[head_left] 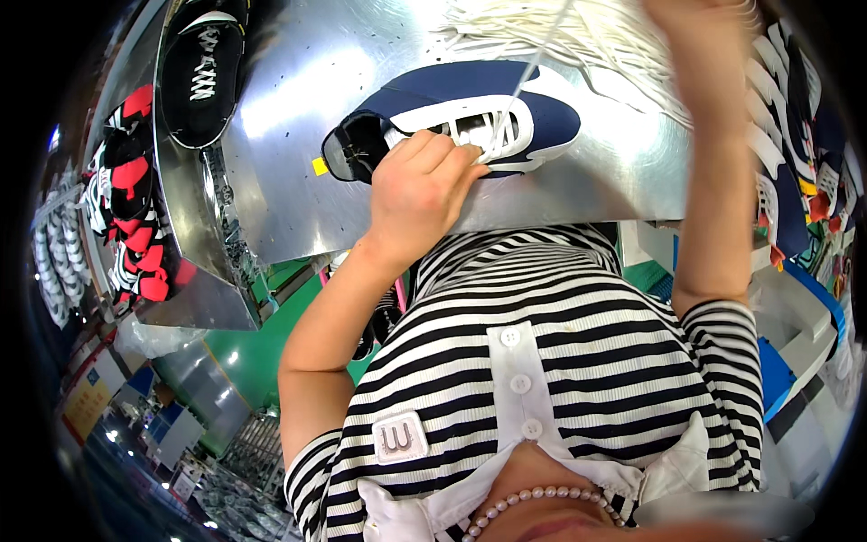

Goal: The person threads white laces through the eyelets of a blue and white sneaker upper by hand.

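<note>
A navy and white sneaker (452,90) lies on its side on the metal table, toe to the right and collar to the left. My left hand (420,185) is closed on its near side, with the fingertips pinched at the eyelets by the lacing. A white shoelace (524,77) runs from the eyelets up and to the right, past the top edge of the picture. High at the upper right, my right hand (704,14) is raised well above the table. It is smeared by motion and partly cut off, so its fingers and any hold on the lace cannot be made out.
A pile of loose white shoelaces (623,45) covers the far right of the table (289,199). Finished-looking navy and white shoes (777,181) crowd the right side. A black laced shoe (200,81) lies at the left, with red, black and white shoes (131,199) beyond.
</note>
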Action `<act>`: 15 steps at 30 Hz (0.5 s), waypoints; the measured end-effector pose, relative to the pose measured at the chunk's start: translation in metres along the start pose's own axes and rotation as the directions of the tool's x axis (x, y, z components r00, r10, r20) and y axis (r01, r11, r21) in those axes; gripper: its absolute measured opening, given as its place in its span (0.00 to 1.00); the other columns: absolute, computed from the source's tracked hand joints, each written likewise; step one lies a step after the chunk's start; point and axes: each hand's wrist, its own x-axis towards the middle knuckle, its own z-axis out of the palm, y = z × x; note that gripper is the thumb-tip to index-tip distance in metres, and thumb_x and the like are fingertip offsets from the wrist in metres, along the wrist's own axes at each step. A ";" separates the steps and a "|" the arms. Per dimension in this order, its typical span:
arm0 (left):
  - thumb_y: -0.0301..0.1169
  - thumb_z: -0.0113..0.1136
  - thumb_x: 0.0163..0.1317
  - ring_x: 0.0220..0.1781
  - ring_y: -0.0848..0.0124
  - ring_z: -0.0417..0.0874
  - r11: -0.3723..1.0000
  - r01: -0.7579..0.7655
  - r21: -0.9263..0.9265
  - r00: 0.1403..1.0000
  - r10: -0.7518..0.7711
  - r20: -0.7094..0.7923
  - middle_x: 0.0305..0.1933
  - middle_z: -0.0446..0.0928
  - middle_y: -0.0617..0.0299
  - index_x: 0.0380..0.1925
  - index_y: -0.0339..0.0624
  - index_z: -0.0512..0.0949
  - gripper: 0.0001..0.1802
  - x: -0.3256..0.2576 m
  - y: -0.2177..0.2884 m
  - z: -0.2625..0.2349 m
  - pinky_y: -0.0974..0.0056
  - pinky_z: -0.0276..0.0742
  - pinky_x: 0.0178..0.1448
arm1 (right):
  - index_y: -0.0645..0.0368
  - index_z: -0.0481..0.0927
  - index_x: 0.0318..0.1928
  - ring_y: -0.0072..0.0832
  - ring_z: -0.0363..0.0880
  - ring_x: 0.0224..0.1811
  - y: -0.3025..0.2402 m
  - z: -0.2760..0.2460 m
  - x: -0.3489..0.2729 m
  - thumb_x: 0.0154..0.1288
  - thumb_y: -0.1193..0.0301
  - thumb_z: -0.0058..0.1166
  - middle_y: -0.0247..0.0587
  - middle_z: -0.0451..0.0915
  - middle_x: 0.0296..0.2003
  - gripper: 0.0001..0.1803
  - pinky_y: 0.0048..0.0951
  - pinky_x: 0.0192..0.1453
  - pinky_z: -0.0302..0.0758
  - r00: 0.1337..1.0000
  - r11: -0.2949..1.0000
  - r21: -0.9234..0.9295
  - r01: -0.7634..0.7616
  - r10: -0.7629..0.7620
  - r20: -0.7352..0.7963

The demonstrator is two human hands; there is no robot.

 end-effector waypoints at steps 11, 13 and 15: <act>0.41 0.55 0.70 0.44 0.44 0.83 0.635 0.713 -0.298 0.698 -0.682 0.216 0.38 0.81 0.39 0.63 0.34 0.62 0.29 0.001 -0.007 -0.019 0.52 0.76 0.48 | 0.62 0.83 0.37 0.16 0.77 0.32 0.081 0.055 -0.045 0.62 0.70 0.60 0.31 0.83 0.29 0.08 0.20 0.40 0.73 0.860 0.914 -0.200 -0.352 0.401 0.317; 0.43 0.54 0.71 0.44 0.43 0.82 0.722 0.653 -0.230 0.755 -0.643 0.128 0.38 0.81 0.37 0.62 0.34 0.63 0.29 0.004 -0.010 -0.013 0.50 0.76 0.49 | 0.61 0.82 0.36 0.12 0.69 0.27 0.082 0.060 -0.040 0.63 0.68 0.58 0.28 0.81 0.28 0.08 0.19 0.32 0.66 0.841 0.913 -0.135 -0.384 0.407 0.357; 0.47 0.48 0.73 0.44 0.47 0.82 0.696 0.671 -0.256 0.734 -0.673 0.094 0.36 0.81 0.41 0.60 0.37 0.68 0.27 0.003 -0.011 -0.006 0.50 0.74 0.50 | 0.58 0.80 0.34 0.08 0.59 0.23 0.068 0.059 -0.037 0.65 0.69 0.56 0.25 0.78 0.26 0.06 0.15 0.26 0.56 0.803 0.890 -0.013 -0.457 0.419 0.425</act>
